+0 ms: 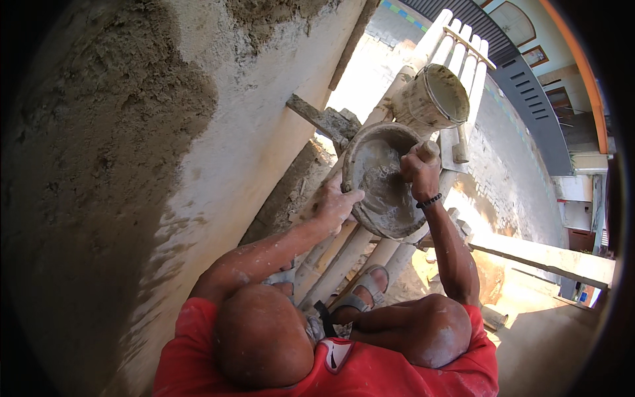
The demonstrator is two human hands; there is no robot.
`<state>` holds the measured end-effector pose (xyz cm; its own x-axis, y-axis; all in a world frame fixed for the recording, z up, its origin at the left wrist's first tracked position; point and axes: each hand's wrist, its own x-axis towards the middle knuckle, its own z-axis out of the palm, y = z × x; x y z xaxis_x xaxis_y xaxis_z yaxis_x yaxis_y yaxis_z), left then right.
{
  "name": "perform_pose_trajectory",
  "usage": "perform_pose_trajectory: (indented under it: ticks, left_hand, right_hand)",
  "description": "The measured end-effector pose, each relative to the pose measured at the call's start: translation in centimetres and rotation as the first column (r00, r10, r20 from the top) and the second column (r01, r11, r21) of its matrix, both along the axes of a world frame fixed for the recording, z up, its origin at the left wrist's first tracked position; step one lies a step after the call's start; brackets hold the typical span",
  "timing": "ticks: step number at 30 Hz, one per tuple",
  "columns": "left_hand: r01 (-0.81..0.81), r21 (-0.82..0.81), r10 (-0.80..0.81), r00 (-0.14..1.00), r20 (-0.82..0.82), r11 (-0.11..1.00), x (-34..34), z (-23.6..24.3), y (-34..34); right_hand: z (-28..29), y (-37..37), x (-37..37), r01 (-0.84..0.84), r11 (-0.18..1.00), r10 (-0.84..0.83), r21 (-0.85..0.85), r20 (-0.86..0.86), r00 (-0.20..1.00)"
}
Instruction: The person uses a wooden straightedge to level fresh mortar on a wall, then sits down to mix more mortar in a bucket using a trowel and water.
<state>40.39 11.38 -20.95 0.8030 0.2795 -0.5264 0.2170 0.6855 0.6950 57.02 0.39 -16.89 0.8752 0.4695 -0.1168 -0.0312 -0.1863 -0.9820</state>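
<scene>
A round, mortar-caked tub (362,223) rests on bamboo poles in front of me, with wet grey mortar (383,182) inside. My left hand (334,205) is closed on the tub's near left rim, thumb over the edge. Over the tub's right side, my right hand (420,175) is closed around the thick, rounded handle of a trowel (429,151); its blade is hidden from view. Just beyond the tub stands a mortar-smeared bucket (415,106) with grey, wet contents. A flat-bladed tool with a round handle (460,149) lies beside the bucket.
To my left rises a wall (218,145), partly covered with dark, wet plaster (112,132). Bamboo poles (338,261) form the platform under my sandaled feet. A rough beam (317,118) juts from the wall beside the tub. Another beam (542,257) extends at right, above the ground.
</scene>
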Motion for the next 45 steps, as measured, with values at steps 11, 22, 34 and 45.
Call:
perform_pose_trajectory:
  ticks: [11,22,34,45]
  left_hand:
    - [0.159,0.046,-0.161,0.985,0.057,0.986,1.3,1.0,3.3]
    - [0.271,-0.006,-0.269,0.958,0.095,0.963,3.7,0.5,5.6]
    - [0.231,-0.043,-0.226,0.969,0.098,0.972,3.4,-0.3,5.7]
    - [0.274,-0.014,-0.273,0.959,0.08,0.961,3.3,0.2,6.4]
  right_hand:
    - [7.4,-0.8,-2.8,-0.055,0.896,0.144,0.441,-0.169,0.975]
    - [-2.0,0.0,2.2,-0.264,0.957,0.218,0.119,0.304,0.927]
    - [-0.3,-0.9,-0.4,-0.049,0.997,0.05,0.054,-0.024,0.998]
    - [7.4,-0.3,-2.5,-0.007,0.901,0.064,0.433,-0.118,0.991]
